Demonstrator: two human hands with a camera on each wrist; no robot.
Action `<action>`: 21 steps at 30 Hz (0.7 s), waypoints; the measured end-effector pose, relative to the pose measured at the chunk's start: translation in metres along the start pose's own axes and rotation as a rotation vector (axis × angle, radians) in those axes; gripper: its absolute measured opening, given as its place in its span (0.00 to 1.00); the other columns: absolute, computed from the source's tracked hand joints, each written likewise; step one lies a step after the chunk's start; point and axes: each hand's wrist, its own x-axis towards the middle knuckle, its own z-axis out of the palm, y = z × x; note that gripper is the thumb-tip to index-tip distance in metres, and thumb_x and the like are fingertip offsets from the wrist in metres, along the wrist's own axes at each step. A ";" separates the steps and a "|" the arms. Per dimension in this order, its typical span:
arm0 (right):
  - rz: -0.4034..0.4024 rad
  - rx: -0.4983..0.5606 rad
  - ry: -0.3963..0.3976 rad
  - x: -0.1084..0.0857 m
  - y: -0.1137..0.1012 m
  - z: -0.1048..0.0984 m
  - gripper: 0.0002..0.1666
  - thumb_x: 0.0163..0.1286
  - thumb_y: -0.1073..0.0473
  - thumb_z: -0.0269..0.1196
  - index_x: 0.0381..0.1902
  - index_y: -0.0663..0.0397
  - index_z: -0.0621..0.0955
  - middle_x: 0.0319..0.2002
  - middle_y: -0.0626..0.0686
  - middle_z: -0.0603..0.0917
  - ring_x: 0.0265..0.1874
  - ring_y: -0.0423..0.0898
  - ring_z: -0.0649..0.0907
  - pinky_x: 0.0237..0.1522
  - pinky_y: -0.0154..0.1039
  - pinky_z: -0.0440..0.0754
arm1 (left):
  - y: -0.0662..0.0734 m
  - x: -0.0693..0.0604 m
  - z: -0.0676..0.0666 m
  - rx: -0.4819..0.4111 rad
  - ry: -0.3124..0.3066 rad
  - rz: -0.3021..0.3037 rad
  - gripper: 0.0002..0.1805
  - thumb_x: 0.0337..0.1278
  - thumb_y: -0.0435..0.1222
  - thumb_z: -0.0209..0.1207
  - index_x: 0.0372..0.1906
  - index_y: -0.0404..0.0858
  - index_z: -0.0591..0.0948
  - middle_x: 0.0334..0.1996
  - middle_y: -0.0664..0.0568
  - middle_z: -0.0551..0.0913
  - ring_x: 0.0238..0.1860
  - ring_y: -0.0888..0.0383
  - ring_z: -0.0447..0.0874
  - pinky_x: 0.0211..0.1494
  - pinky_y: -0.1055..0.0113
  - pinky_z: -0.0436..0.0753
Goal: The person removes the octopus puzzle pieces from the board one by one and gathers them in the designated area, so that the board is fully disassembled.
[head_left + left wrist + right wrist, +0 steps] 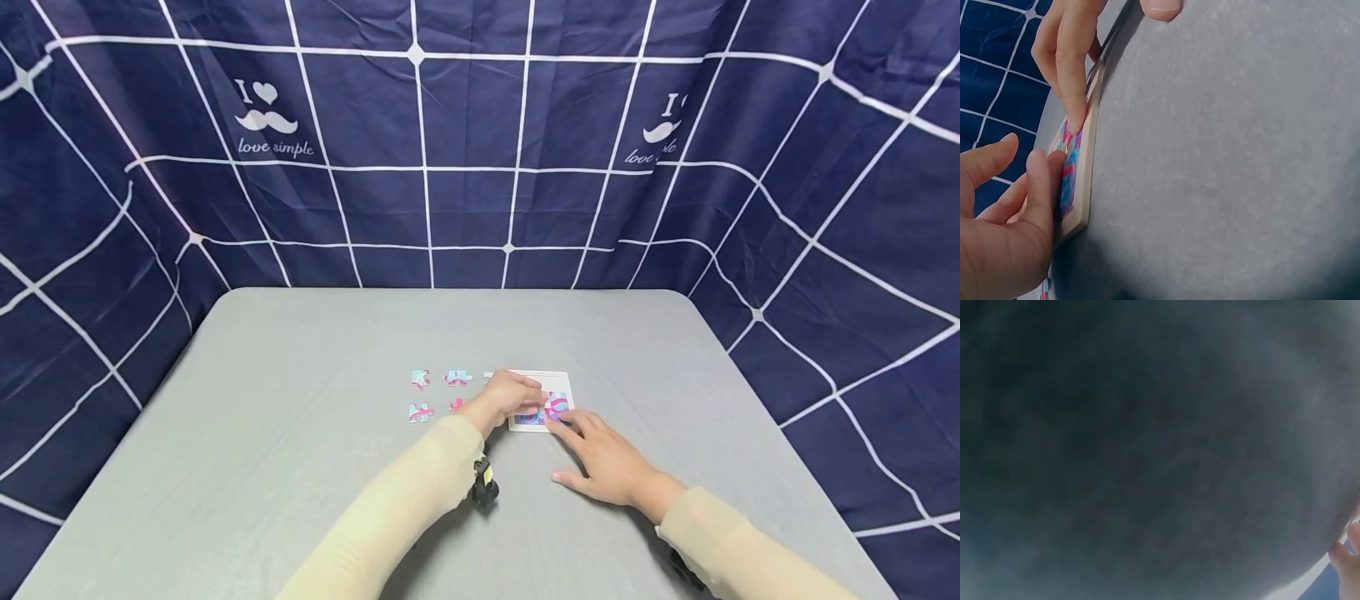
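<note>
A small white-framed puzzle board point(543, 381) lies on the table, partly filled with pink, purple and blue jigsaw pieces point(557, 406). My left hand point(510, 395) reaches over its left part, covering some of it. In the left wrist view, the left fingertips point(1039, 164) touch the pieces, with the thumb held apart. The right hand point(611, 461) comes from the right. Its extended forefinger point(1074, 103) presses on the pieces near the frame, and its thumb stays off the board. Neither hand visibly grips anything. The right wrist view is mostly dark and blurred.
Loose jigsaw pieces lie left of the board in two rows, among them a top-left piece point(421, 379), a middle one point(457, 377) and a lower-left one point(421, 412). The left forearm partly hides others. A blue checked curtain point(465, 208) surrounds the grey table point(300, 467).
</note>
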 end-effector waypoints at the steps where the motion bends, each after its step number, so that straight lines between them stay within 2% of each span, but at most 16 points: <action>1: -0.002 0.000 0.004 0.000 0.000 0.000 0.46 0.61 0.34 0.62 0.68 0.56 0.68 0.60 0.61 0.69 0.60 0.57 0.68 0.60 0.53 0.70 | 0.000 0.000 0.000 0.004 0.006 -0.001 0.14 0.53 0.26 0.64 0.46 0.25 0.81 0.32 0.43 0.86 0.36 0.55 0.86 0.39 0.71 0.84; 9: -0.006 0.003 0.011 0.000 0.001 0.001 0.45 0.61 0.35 0.62 0.67 0.56 0.69 0.59 0.60 0.69 0.60 0.57 0.68 0.60 0.53 0.70 | 0.001 0.000 0.004 0.096 0.046 0.031 0.14 0.53 0.27 0.65 0.45 0.27 0.82 0.28 0.47 0.85 0.28 0.62 0.84 0.32 0.75 0.83; 17: -0.009 0.005 0.018 0.000 0.000 0.001 0.44 0.61 0.35 0.63 0.66 0.57 0.69 0.58 0.61 0.70 0.59 0.57 0.69 0.59 0.54 0.71 | 0.001 0.000 0.009 0.144 0.100 0.063 0.11 0.51 0.26 0.66 0.42 0.29 0.84 0.26 0.49 0.85 0.21 0.65 0.79 0.28 0.76 0.83; 21: -0.016 0.008 0.025 0.000 -0.001 -0.001 0.44 0.60 0.36 0.63 0.66 0.58 0.70 0.58 0.61 0.71 0.58 0.58 0.69 0.59 0.54 0.71 | 0.002 -0.001 0.013 0.141 0.133 0.068 0.09 0.50 0.25 0.66 0.39 0.29 0.85 0.24 0.49 0.84 0.19 0.65 0.78 0.28 0.75 0.83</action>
